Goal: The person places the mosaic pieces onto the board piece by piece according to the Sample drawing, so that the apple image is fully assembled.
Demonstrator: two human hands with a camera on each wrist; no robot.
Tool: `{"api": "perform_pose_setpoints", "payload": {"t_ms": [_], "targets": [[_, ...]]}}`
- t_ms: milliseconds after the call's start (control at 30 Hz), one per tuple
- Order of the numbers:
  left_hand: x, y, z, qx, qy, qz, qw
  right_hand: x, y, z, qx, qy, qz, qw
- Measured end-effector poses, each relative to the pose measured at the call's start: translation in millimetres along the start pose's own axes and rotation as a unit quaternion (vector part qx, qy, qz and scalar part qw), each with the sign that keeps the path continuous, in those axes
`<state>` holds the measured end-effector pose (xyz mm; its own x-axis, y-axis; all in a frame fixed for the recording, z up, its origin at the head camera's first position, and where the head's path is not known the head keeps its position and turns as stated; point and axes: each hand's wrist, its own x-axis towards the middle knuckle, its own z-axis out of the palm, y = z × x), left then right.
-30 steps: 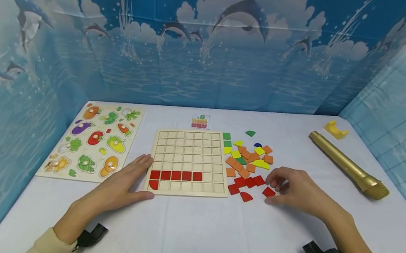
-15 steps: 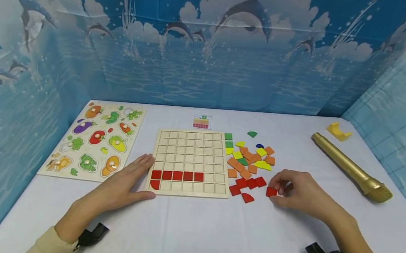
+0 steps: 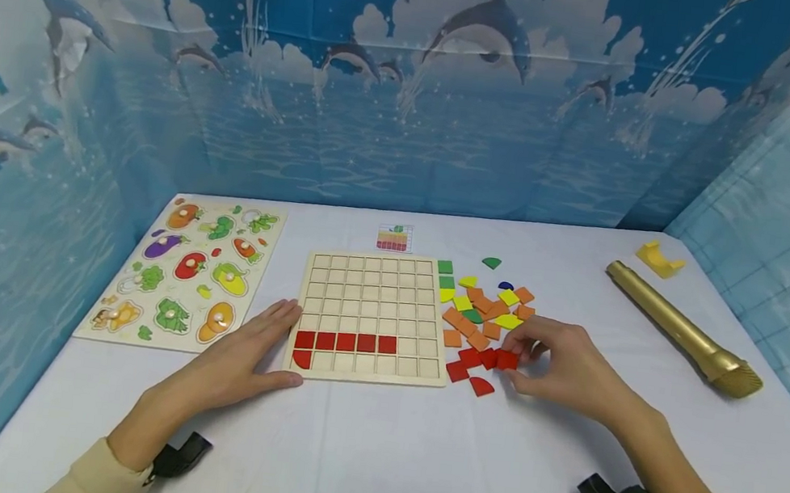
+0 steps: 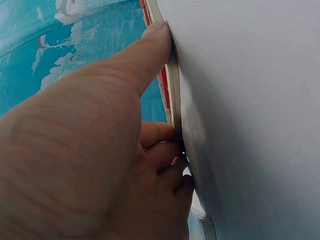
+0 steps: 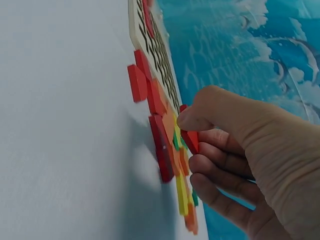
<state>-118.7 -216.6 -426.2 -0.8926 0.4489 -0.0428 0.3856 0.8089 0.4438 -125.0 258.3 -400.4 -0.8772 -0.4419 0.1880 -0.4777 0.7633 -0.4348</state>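
My right hand (image 3: 560,365) pinches a red square tile (image 5: 190,140) between thumb and fingertips, raised off the table in the right wrist view. Below it lie several loose red tiles (image 3: 469,357), among them a red quarter-round tile (image 3: 481,386). Along the left edge of the wooden grid board (image 3: 352,304) rests my left hand (image 3: 235,362), its fingers fairly straight and its thumb at the near corner. One row of the board bears several red squares (image 3: 346,342), and a rounded red tile (image 3: 302,359) fills the near-left cell.
Orange (image 3: 478,340), yellow and green tiles are scattered right of the board. Behind it lies a small picture card (image 3: 394,237). A vegetable puzzle board (image 3: 195,297) is at the left. A gold microphone (image 3: 682,328) and a yellow stand (image 3: 659,260) lie at the right.
My right hand has picked a red square tile off the table and moved left with it, over the other red tiles. The left hand stays at the board's edge.
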Motion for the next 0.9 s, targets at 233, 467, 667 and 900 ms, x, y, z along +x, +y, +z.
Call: {"api": "perform_pose_setpoints", "payload": {"t_ms": [233, 467, 667, 900], "targets": [[-0.7, -0.8, -0.4, 0.0, 0.001, 0.003, 1.0, 21, -20, 11.1, 0.03, -0.023, -0.018, 0.999], [-0.6, -0.9, -0.2, 0.001, -0.001, 0.002, 1.0, 48, -42, 27.3, 0.044, -0.055, -0.038, 0.997], [0.2, 0.5, -0.4, -0.001, -0.002, 0.0, 1.0, 66, -59, 38.3, 0.057, -0.073, -0.054, 0.994], [-0.8, 0.8, 0.6, 0.0, -0.004, -0.007, 1.0, 78, -68, 51.3, 0.058, -0.077, -0.048, 0.994]]}}
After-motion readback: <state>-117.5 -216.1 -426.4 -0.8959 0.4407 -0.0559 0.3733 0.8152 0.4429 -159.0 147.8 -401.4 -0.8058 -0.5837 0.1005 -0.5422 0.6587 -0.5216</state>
